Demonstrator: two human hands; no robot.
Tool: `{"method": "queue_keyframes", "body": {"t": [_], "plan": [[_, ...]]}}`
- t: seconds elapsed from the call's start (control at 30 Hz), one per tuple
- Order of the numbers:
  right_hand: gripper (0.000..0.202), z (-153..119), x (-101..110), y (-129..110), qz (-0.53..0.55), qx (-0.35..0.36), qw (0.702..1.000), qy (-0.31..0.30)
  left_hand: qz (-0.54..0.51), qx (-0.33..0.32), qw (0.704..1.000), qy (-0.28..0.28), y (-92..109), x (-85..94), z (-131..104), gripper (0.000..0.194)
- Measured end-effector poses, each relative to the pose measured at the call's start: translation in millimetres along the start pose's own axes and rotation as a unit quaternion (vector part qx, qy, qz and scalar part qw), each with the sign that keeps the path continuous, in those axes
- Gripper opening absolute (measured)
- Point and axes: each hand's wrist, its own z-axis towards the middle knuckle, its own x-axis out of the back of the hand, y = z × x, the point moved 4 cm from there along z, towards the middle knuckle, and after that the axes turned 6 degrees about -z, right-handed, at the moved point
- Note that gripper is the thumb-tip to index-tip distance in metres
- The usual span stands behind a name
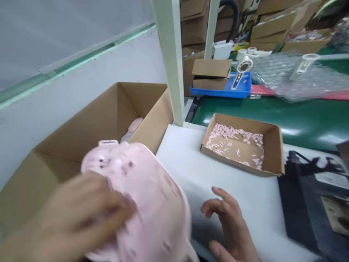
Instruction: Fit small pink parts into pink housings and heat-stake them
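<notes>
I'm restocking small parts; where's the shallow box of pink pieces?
In the head view, the shallow box is right of centre on the white surface, beyond the right hand.

Nothing reads clearly here: no word, number or brand comes through, and the pale, flat, label-like patch (pixel 332 179) on the black, boxy fixture (pixel 302 205) at far right shows no legible print.

Left fingers (pixel 109 218) badly blurred
</notes>
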Motion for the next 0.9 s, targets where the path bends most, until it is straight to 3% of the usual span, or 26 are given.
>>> {"method": "queue_keyframes", "body": {"t": [0.07,0.1,0.17,0.2,0.27,0.37,0.47,0.57,0.7,0.8,0.83,0.9], "plan": [[0.069,0,8,-15,0.049,0.014,0.999,-0.017,-0.010,-0.064,0.995,-0.078,43,-48.4,-7,0.029],[0.065,-1,12,-22,0.044,0.048,0.996,-0.057,-0.012,-0.108,0.988,-0.114,59,-71.8,-9,0.027],[0.038,-6,19,-30,0.007,0.125,0.981,-0.150,-0.024,-0.163,0.978,-0.130,76,-110.8,-15,0.024],[0.025,-11,25,-30,-0.012,0.149,0.973,-0.173,-0.040,-0.169,0.978,-0.113,77,-127.0,-17,0.024],[0.017,-23,43,-23,-0.060,0.155,0.975,-0.147,-0.081,-0.136,0.986,-0.047,69,-155.9,-20,0.029],[0.020,-47,68,-4,-0.177,0.079,0.977,-0.088,-0.123,-0.117,0.985,0.015,54,-198.1,-20,0.033],[0.030,-62,78,10,-0.291,-0.008,0.949,-0.124,-0.147,-0.175,0.973,0.019,50,-231.3,-13,0.032],[0.047,-62,79,13,-0.374,-0.087,0.904,-0.189,-0.170,-0.194,0.966,0.003,43,-247.8,-7,0.033],[0.085,-52,92,-1,-0.444,-0.140,0.848,-0.254,-0.201,-0.161,0.966,-0.031,19,-250.4,-10,0.029],[0.069,-24,115,-23,-0.426,-0.082,0.863,-0.259,-0.202,-0.171,0.963,-0.047,1,-247.1,-11,0.075],[0.057,-8,123,-29,-0.425,-0.052,0.869,-0.249,-0.207,-0.177,0.961,-0.038,-4,-245.7,-9,0.081],[0.037,36,135,-35,-0.450,0.000,0.865,-0.221,-0.219,-0.172,0.961,0.000,-14,-243.8,-1,0.068]]}}
